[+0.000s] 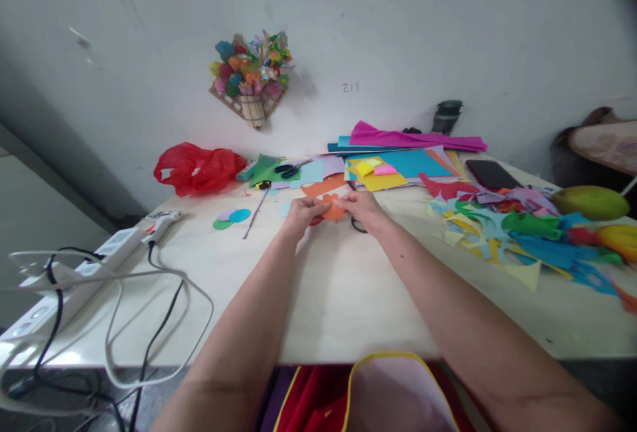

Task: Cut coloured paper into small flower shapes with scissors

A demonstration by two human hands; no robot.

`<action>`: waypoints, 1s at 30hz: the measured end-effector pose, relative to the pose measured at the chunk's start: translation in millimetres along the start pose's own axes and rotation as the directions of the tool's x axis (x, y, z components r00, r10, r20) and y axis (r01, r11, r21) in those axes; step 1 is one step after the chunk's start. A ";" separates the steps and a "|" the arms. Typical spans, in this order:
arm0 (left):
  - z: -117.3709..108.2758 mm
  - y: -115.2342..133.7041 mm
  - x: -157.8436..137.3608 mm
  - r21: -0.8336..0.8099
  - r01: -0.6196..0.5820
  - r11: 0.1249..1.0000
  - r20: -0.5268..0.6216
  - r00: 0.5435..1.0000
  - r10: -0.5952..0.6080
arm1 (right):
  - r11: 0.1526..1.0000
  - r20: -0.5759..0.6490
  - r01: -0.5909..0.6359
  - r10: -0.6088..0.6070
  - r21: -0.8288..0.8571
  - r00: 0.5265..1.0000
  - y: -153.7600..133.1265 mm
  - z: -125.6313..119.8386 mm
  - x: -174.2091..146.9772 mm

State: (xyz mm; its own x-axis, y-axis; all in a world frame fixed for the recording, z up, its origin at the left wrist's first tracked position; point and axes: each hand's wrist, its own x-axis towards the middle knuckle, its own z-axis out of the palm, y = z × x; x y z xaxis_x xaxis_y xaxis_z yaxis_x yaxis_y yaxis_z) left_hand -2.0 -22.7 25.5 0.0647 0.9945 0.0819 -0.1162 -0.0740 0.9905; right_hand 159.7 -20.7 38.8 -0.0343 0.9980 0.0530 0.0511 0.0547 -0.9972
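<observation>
1. The orange paper (pixel 334 212) is held just above the middle of the surface (pixel 343 286), between both hands. It is small and plain, with a rounded lower edge; the fingers cover its sides.
2. The left hand (pixel 302 214) has its fingers closed in a pinch on the paper's left side.
3. The right hand (pixel 367 210) pinches the right side likewise, its fingers closed. A dark loop (pixel 357 225) shows just beside it.
4. Behind the hands lie an orange sheet (pixel 318 188) and, farther back, a blue sheet (pixel 423 164).
5. To the left are overlapping paper discs (pixel 239 216), and black scissors (pixel 287 171) lie on green paper (pixel 265 168).
6. The red bag (pixel 199 170) sits crumpled at the back left; I cannot tell what is in it.
7. To the right, scraps (pixel 497 226) spread in many colours near a phone (pixel 492 174).
8. At the back stands a dark green flask (pixel 446 116), its contents hidden.
9. On the wall (pixel 378 27), a stick holder (pixel 253 111) is filled with colourful flowers (pixel 251 64).
</observation>
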 end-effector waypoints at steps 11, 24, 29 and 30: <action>-1.3 -1.0 -0.3 0.080 -0.087 0.993 -0.052 0.995 0.091 | 0.998 0.019 0.060 -0.060 -0.025 0.998 4.6 -3.6 5.6; -7.8 -4.5 4.9 -0.063 -0.073 0.995 -0.082 0.994 0.067 | 0.222 0.204 0.660 -0.840 -0.718 0.504 9.9 -11.2 6.9; -10.0 5.4 1.9 -0.172 0.257 0.951 0.019 0.966 -0.257 | -0.018 0.340 0.625 -0.851 -0.780 0.400 4.5 -10.9 -0.4; -9.4 7.9 1.0 -0.199 0.301 0.933 0.062 0.954 -0.295 | -0.052 0.369 0.625 -0.844 -0.779 0.390 3.9 -10.4 -1.2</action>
State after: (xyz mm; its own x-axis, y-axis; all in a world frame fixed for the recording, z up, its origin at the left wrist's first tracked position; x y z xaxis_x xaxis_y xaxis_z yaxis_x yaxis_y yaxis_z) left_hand -12.1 -21.6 32.4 0.1579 0.9655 -0.2070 -0.2859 0.2454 0.9263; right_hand 170.3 -21.4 35.4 -0.4248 0.3314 0.8424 0.7537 0.6450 0.1263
